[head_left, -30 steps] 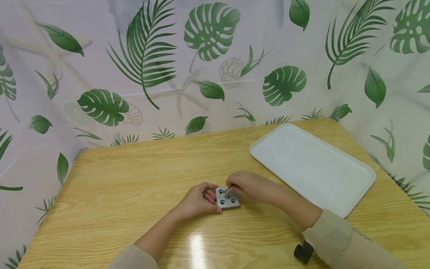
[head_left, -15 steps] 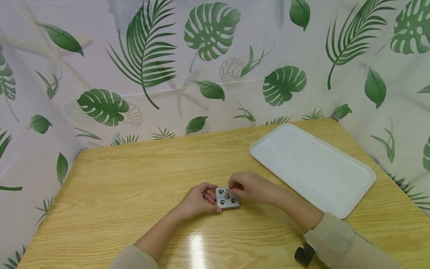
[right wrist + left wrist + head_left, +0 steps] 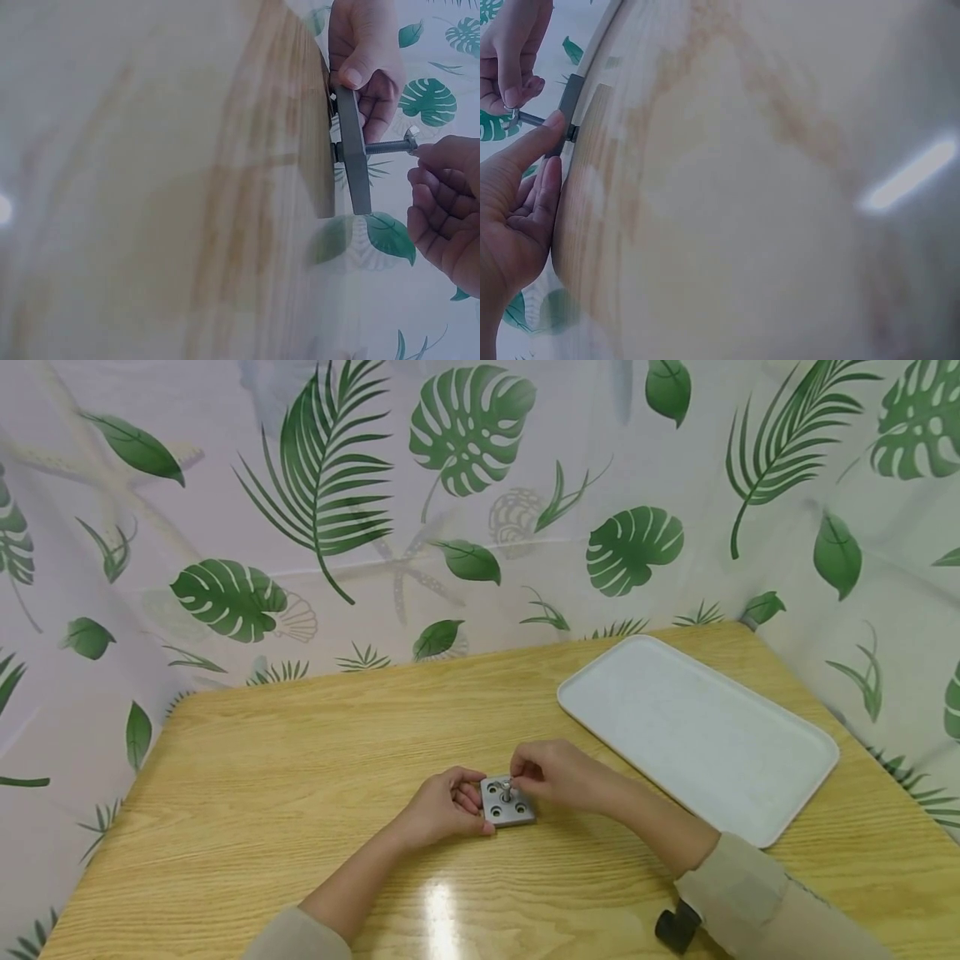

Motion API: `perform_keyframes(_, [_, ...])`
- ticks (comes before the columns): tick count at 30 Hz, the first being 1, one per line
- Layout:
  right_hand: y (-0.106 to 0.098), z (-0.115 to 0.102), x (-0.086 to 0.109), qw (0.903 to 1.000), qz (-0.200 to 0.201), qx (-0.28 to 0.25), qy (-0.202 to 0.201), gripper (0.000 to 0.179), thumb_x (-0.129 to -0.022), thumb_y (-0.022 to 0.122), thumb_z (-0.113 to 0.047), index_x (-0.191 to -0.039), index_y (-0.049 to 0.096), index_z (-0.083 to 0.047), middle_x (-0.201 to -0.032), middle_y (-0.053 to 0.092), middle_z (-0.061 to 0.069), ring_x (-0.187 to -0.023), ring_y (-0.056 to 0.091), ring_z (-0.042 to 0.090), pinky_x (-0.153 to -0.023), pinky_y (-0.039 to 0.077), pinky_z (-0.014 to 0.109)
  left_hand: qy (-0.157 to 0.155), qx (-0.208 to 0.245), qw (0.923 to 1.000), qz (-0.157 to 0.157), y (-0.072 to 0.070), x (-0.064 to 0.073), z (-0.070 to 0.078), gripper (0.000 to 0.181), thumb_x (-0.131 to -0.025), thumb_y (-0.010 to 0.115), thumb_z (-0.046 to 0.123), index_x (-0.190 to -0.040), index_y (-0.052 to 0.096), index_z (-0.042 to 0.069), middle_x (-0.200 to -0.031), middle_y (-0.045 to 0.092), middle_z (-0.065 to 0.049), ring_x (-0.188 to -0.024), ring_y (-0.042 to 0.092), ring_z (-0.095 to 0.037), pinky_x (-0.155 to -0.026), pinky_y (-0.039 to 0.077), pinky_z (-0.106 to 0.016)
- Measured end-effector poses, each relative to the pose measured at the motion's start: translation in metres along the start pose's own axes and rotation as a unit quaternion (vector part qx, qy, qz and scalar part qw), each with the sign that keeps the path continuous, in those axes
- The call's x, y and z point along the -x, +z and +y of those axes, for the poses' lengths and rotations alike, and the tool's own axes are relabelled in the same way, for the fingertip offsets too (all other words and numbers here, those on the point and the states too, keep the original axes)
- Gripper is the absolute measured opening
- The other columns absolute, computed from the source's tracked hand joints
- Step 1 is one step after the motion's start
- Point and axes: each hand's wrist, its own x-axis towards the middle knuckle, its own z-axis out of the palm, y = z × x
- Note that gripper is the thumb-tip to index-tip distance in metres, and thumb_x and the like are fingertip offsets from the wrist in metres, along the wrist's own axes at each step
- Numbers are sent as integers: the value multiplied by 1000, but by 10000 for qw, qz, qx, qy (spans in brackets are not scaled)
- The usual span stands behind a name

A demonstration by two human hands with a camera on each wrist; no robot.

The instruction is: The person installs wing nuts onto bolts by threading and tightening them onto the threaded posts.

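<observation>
A small square grey metal plate [image 3: 504,817] with several round holes lies over the middle of the table, with a bolt [image 3: 506,796] standing upright from its centre. My left hand [image 3: 442,806] grips the plate's left edge, thumb at the near corner and fingers at the far one. From the right, my right hand [image 3: 558,774] pinches the bolt's top between thumb and finger. In the right wrist view the bolt [image 3: 386,147] has a long threaded shank and a small shiny head, partly covered by fingertips. Short dark ends show beneath the plate [image 3: 352,150].
A white rectangular tray [image 3: 697,735] lies at the right of the wooden table [image 3: 300,760]. Leaf-printed cloth [image 3: 465,602] stands behind the table and along both sides. A black device [image 3: 677,928] sits by the right sleeve.
Over the last second my right hand has shifted slightly to the right and its fingers have changed position at the bolt's head. The left hand and plate stay put.
</observation>
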Motion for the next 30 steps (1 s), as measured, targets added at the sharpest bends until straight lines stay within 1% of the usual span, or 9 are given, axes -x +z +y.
perform_keyframes(6, [1, 1, 0, 9999, -34, -114, -6, 6, -86, 66, -6, -84, 61, -8, -75, 62, -4, -68, 52, 1, -61, 47, 19, 11, 27, 10000, 27, 0, 0, 0, 68, -67, 85, 9, -126, 53, -2, -92, 59, -7, -79, 57, -13, -70, 49, -21])
perform_keyframes(8, [0, 1, 0, 9999, -77, -53, -71, 6, -86, 65, -5, -83, 61, -8, -75, 60, -4, -67, 51, 1, -61, 47, 19, 9, 23, 10000, 46, 0, 0, 0, 68, -67, 85, 9, -126, 53, -2, -91, 59, -7, -79, 57, -14, -70, 49, -21])
perform_keyframes(14, [-2, 2, 0, 9985, -142, 351, -385, 7, -86, 63, -2, -84, 59, -8, -76, 57, -3, -68, 49, 3, -60, 45, 19, -6, 51, 10000, 52, 0, 1, 1, 69, -67, 85, 10, -126, 53, -2, -92, 59, -7, -79, 57, -14, -70, 49, -21])
perform_keyframes(20, [-3, 2, 1, 9971, -95, 440, -609, 7, -87, 63, -3, -85, 59, -8, -77, 57, -3, -68, 48, 3, -60, 44, 19, 12, 31, 10000, 52, 0, 1, 2, 68, -67, 85, 10, -126, 53, -1, -92, 59, -7, -79, 57, -13, -70, 49, -21])
perform_keyframes(24, [-3, 0, 1, 9973, -88, 390, -614, 6, -88, 63, -4, -85, 59, -8, -77, 56, -3, -68, 48, 4, -59, 43, 19, 49, 74, 9999, 63, -1, 0, 1, 69, -67, 85, 8, -127, 53, -1, -92, 59, -6, -78, 57, -13, -69, 49, -21])
perform_keyframes(30, [1, 0, 1, 9985, -33, 348, -427, 6, -87, 64, -4, -85, 60, -8, -76, 57, -3, -67, 48, 3, -60, 45, 19, 74, 73, 9999, 40, -1, 1, 1, 69, -67, 85, 7, -128, 52, -2, -92, 59, -6, -78, 57, -12, -69, 49, -21])
